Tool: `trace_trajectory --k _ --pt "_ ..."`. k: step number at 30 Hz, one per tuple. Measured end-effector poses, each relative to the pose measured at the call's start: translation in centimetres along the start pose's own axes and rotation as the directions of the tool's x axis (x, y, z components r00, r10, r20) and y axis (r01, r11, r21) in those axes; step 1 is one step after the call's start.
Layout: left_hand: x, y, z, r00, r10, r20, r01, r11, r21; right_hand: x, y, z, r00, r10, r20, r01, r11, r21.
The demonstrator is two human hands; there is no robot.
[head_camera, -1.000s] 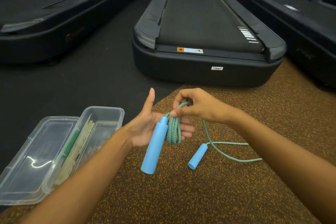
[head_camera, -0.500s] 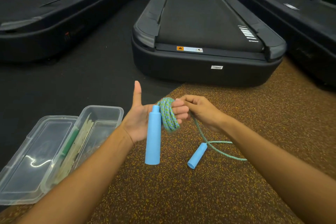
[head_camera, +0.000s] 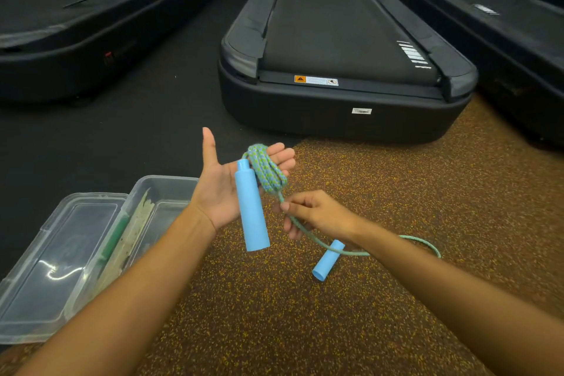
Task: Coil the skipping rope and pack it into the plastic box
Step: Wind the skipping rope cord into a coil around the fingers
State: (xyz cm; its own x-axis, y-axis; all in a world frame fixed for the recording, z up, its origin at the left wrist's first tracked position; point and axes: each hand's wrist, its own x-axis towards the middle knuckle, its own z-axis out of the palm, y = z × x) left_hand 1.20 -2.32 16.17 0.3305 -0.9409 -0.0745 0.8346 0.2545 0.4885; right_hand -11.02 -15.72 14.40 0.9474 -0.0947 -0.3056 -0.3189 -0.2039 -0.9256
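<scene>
Though loose-ended, rope (head_camera: 268,172) around left fingers (head_camera: 282,151)

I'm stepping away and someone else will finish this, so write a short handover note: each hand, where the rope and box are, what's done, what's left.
Left hand: open, thumb up, coil wound round its fingers, first blue handle hanging against the palm.
Right hand: pinches the rope just below the coil.
Second handle and loose rope lie on the speckled floor.
Plastic box sits open at the left, with some things in it.
Done: several turns wound. Left: wind the remainder, pack everything into the box.
</scene>
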Motion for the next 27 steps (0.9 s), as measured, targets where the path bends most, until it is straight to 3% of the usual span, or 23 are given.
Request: trace_trajectory --k 5,8,11,19,22,27 --pt "0.0 0.5 -0.3 0.993 0.071 -0.099 -0.069 0.997 0.025 -0.8 -1.3 1.1 0.995 0.054 0.084 -0.028 0.959 -0.281" --pt "-0.2 0.6 -0.6 0.987 0.087 -0.139 -0.084 0.996 0.024 -1.7 -2.8 1.1 0.980 0.143 0.137 -0.055 0.863 -0.502" --pt "-0.3 0.6 -0.8 0.982 0.083 -0.171 -0.077 0.996 0.043 -2.6 -4.5 1.2 0.966 0.200 0.161 -0.066 0.798 -0.599" --pt "-0.1 -0.2 0.0 0.977 -0.048 -0.210 0.087 0.979 0.182 -3.7 -8.1 0.8 1.000 -0.022 0.017 0.026 0.512 -0.859" --pt "-0.2 -0.7 0.5 0.974 -0.128 -0.189 0.172 0.956 0.239 -3.7 -8.9 0.2 0.994 -0.107 -0.015 0.039 0.485 -0.873" --pt "-0.3 -1.3 1.1 0.961 -0.235 -0.143 0.271 0.897 0.348 -3.3 -9.2 -0.9 0.970 -0.236 -0.065 0.073 0.533 -0.843"
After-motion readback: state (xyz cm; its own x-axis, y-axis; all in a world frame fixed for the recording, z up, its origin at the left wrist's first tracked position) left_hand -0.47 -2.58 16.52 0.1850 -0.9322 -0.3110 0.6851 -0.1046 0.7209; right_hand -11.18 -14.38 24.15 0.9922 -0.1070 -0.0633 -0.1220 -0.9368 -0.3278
